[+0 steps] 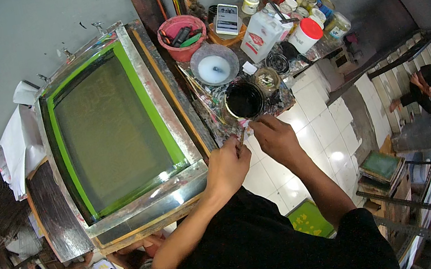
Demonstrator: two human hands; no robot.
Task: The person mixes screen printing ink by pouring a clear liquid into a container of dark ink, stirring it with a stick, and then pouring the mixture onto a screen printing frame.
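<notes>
In front of me, my left hand is closed around a thin stick that points up toward the bench. Close beside it, my right hand has its fingers pinched together near the stick's upper end. What is between those fingers is too small to make out. Just beyond both hands stands an open tub of black ink on the stained bench. To the left lies a large screen printing frame with a bright green border and a metal rim; neither hand touches it.
Behind the ink tub are a bowl of whitish liquid, a pink bucket, a phone, a white jug and several jars. White paper hangs at far left. People sit at lower left and far right.
</notes>
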